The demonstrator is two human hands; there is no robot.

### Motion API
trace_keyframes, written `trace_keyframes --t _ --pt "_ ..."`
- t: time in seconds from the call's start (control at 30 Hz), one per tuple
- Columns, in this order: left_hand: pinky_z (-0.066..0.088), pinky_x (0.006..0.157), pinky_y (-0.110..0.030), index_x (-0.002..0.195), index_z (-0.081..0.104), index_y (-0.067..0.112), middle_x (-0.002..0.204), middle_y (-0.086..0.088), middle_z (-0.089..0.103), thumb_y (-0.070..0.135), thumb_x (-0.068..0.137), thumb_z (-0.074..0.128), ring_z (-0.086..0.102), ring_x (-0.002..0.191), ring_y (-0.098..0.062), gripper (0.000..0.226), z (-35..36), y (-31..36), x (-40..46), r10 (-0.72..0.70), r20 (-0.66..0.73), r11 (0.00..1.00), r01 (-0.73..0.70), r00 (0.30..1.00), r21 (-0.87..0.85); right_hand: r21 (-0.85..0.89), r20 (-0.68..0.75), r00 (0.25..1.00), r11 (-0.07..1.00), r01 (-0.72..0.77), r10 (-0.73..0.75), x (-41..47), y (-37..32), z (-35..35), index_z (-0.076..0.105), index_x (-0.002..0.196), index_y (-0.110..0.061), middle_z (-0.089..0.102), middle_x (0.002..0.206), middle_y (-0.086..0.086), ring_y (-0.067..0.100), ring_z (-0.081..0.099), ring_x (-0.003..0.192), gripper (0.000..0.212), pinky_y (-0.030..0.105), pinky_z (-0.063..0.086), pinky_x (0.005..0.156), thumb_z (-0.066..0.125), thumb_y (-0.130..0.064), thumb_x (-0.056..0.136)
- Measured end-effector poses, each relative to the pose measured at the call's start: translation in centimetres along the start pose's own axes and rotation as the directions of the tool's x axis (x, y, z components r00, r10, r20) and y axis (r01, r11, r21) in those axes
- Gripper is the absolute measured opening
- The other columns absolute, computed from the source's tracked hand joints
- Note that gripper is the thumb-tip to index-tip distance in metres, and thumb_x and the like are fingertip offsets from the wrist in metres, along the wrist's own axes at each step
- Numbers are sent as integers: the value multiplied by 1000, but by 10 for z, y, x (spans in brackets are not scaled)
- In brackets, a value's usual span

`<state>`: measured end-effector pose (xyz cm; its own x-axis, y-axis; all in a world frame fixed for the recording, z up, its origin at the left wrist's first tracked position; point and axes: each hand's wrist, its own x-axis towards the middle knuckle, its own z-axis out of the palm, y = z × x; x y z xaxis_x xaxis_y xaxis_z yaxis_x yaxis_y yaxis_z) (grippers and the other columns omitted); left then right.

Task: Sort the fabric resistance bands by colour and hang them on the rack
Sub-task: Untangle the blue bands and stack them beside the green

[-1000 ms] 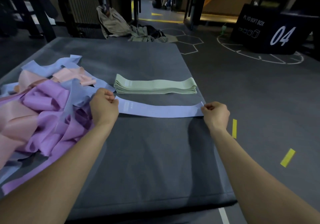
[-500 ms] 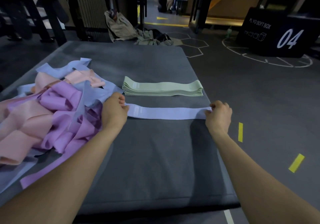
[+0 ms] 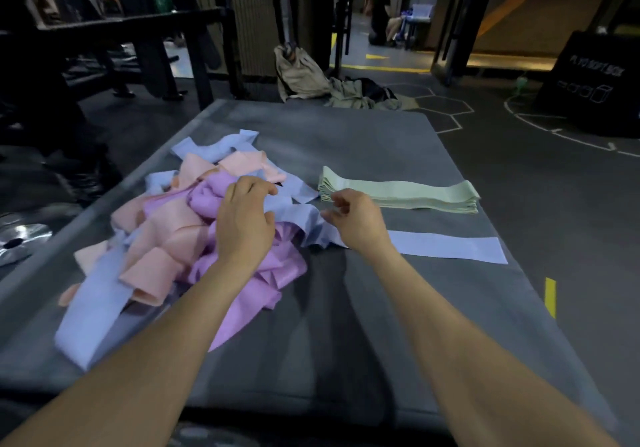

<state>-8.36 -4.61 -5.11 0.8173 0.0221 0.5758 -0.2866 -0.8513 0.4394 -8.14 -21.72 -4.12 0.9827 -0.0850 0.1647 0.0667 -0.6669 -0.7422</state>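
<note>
Mat: I saw a grey mat point(image 3: 346, 325) underneath
Floor: yellow tape point(image 3: 550, 297) to its right
Background: beige clothes point(image 3: 304, 76) heaped beyond; black plyo box point(image 3: 595, 83) far right

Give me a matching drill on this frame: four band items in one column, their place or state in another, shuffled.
Column 1
1. green bands
2. flat blue band
3. purple bands
4. left hand

Column 2
A. lying alone, stretched flat, at the mat's right edge
B. tangled in the unsorted heap
C. neat stack, farther from the camera than the single flat band
D. reaching into the heap

Pairs: 1-C, 2-A, 3-B, 4-D
</note>
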Motion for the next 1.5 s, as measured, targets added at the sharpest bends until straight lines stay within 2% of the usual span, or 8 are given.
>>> trace_keyframes --t 0.1,0.27,0.37,0.57,0.77,1.0,1.23,1.5 --pt "39 90 -35 112 60 11 121 -7 52 -8 74 59 45 115 -26 42 -10 -18 0 -58 20 998 59 998 -19 -72 119 992 997 39 -30 9 -15 26 49 92 -13 58 93 13 28 54 84 24 24 38 72 69 -24 82" --pt "35 96 -31 114 58 10 126 -7 50 -7 75 61 44 121 -25 44 -19 -36 4 -80 65 996 82 995 -21 -331 156 985 935 125 -76 13 -27 50 58 105 -2 64 106 20 37 58 101 26 36 41 84 62 -16 83" --pt "37 96 -34 117 56 12 129 -5 48 -4 77 61 41 125 -24 43 -23 -42 5 -120 75 993 121 990 -7 -141 60 991 982 126 -119 16 -37 50 56 83 0 61 83 21 35 56 79 6 36 41 67 58 -6 81" --pt "43 89 -38 120 53 14 127 -3 49 6 78 69 46 118 -24 46 -31 -47 8 -184 70 982 187 980 -27 166 15 977 964 206 -212 17 -69 30 55 64 -9 36 59 2 15 27 57 22 18 25 46 63 -12 84" --pt "43 89 -31 118 52 7 122 -5 50 13 78 73 52 109 -23 46 -40 -35 9 -249 19 938 246 968 -246 510 31 995 858 64 -93 2 -84 18 68 81 -7 51 60 -2 7 38 52 8 12 32 45 63 -5 86" --pt "35 84 -18 113 65 14 115 0 62 12 86 64 56 107 -17 27 -45 -11 10 -120 90 938 143 989 -317 607 96 991 794 15 -93 -19 -87 3 68 69 -17 62 56 -4 8 50 51 24 21 42 54 61 -3 87" --pt "37 69 -12 95 60 4 86 5 56 5 94 47 52 78 -11 13 -50 15 12 -45 -87 883 -1 995 -470 737 70 995 676 -5 -68 -27 -87 -30 67 81 -13 65 62 -1 12 57 55 14 25 47 57 61 -3 87" --pt "33 66 -8 89 44 9 76 12 43 3 98 35 41 69 0 14 -52 42 17 -119 -50 737 55 992 -673 630 14 1000 776 -26 21 -38 -65 -48 62 65 -12 57 52 -3 9 46 46 24 18 38 47 62 -14 89"
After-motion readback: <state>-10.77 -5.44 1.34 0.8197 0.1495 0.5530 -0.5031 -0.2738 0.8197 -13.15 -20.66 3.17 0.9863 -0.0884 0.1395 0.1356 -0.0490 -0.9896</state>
